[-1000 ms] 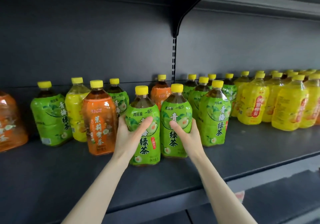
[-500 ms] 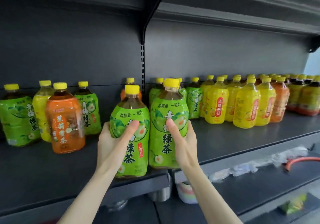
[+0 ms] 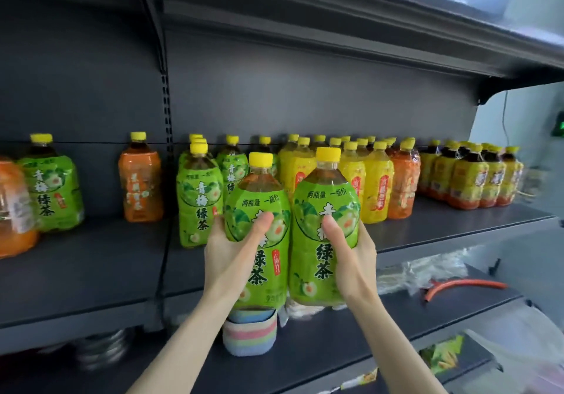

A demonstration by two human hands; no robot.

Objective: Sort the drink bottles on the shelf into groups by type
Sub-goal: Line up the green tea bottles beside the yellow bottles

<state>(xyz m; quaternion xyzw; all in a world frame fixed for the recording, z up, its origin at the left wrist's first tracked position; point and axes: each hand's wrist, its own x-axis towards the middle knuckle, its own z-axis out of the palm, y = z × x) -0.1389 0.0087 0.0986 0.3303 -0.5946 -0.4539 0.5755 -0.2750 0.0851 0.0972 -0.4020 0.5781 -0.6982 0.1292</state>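
Both carried bottles have travelled rightward since a second ago: then they stood on the dark grey metal shelf (image 3: 91, 271) beside the lone orange-labelled tea bottle (image 3: 141, 180); now they are lifted off the board, out in front of its front edge. The left hand (image 3: 235, 259) is wrapped around the left green-labelled plastic tea bottle with a yellow cap (image 3: 259, 235), thumb pressed across its label. The right hand (image 3: 351, 259) clasps the right green-labelled tea bottle (image 3: 323, 241) the same way, thumb up the front. The two bottles are upright, long axes vertical, side by side and touching or nearly so.

Taking the standing cluster of green-labelled bottles (image 3: 200, 198) as the landmark: the held pair hangs just to its right and nearer the viewer, the left hand's bottle being the closer of the two. Behind the pair and right of the cluster stands the block of yellow-labelled bottles (image 3: 375, 186), with more orange and yellow-brown bottles beyond. Left of the cluster the shelf is bare as far as the orange bottle.

Judging from this, the pair belongs with the cluster, so the coming move is likely a short push forward and slightly left. Open board shows in front of the cluster and the yellow block; the front lip must be cleared first, and the yellow bottles leave little room on the right.
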